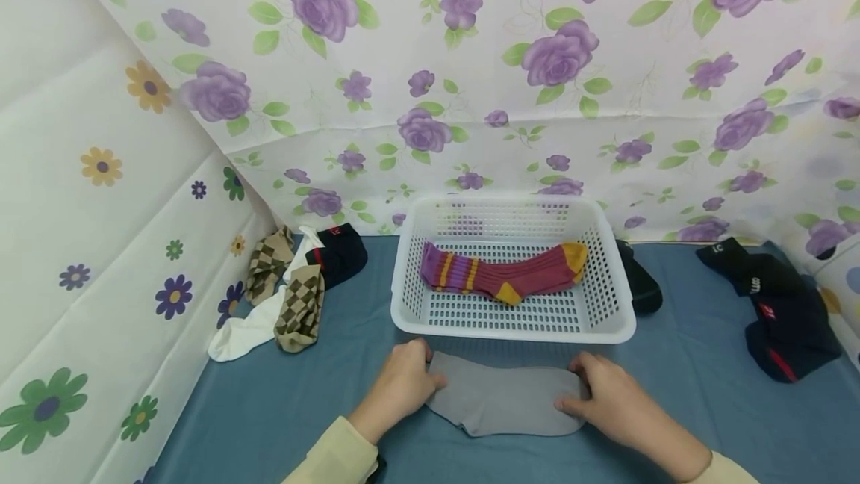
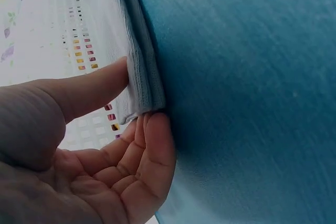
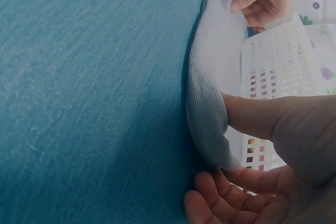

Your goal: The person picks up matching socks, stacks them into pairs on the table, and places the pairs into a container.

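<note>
A pair of grey socks (image 1: 504,398) lies flat on the blue cloth, one sock laid over the other, just in front of the white basket. My left hand (image 1: 402,381) pinches the left end of the socks; in the left wrist view the thumb (image 2: 107,83) presses the ribbed cuffs while the fingers meet the edge. At the opposite end, my right hand (image 1: 610,398) pinches the socks between thumb and fingers. Inside the basket (image 1: 510,335) lies a pair of maroon socks (image 1: 497,275) with purple and yellow stripes.
Loose checkered socks (image 1: 300,308), a white sock (image 1: 245,331) and a black sock (image 1: 344,252) lie at the left. Several dark socks (image 1: 782,312) lie at the right, with another dark sock (image 1: 641,282) beside the basket. Flowered cloth (image 1: 430,95) stands behind.
</note>
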Tool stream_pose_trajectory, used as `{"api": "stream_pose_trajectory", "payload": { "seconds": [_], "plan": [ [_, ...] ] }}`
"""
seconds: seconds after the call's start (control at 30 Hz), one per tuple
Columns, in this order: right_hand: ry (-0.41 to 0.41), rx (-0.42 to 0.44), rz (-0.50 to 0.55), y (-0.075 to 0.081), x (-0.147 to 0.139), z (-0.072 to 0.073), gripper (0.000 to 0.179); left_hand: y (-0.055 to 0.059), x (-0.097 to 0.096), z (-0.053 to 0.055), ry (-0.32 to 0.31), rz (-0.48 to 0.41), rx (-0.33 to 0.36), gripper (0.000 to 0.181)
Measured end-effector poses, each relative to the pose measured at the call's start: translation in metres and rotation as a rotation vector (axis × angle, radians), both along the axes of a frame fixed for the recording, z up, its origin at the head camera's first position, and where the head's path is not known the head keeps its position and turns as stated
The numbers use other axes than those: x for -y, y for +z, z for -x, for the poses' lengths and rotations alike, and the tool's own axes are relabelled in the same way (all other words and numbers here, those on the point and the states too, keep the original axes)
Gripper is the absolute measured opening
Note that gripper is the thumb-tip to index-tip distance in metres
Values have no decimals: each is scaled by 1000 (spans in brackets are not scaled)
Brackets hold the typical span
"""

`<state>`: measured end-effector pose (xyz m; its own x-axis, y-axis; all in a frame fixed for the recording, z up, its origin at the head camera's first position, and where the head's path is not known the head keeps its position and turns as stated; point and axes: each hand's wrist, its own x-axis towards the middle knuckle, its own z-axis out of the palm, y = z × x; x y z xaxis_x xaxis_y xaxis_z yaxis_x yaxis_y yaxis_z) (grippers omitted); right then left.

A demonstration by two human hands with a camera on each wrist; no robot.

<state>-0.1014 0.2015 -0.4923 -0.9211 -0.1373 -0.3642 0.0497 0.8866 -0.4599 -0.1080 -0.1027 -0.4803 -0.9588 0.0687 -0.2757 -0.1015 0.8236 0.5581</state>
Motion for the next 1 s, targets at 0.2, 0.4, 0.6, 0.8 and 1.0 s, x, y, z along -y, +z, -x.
{"api": "stream_pose_trajectory", "payload": {
  "seconds": [0.2,0.4,0.6,0.8,1.0],
  "plan": [
    [12,-12,12,-1,1,0,53,0,1,-1,-42,6,3,33],
    [30,-37,23,-1,1,-1,44,-3,6,-2,-109,-64,-81,25],
    [91,-115,103,-2,-5,-6,35,-5,15,-4,-202,-210,-137,20],
    [130,-123,212,0,-10,-12,26,-6,21,-5,-185,-291,-80,43],
    [176,-108,295,3,-14,-13,33,-5,24,-8,-192,-309,-63,44]
  ]
}}
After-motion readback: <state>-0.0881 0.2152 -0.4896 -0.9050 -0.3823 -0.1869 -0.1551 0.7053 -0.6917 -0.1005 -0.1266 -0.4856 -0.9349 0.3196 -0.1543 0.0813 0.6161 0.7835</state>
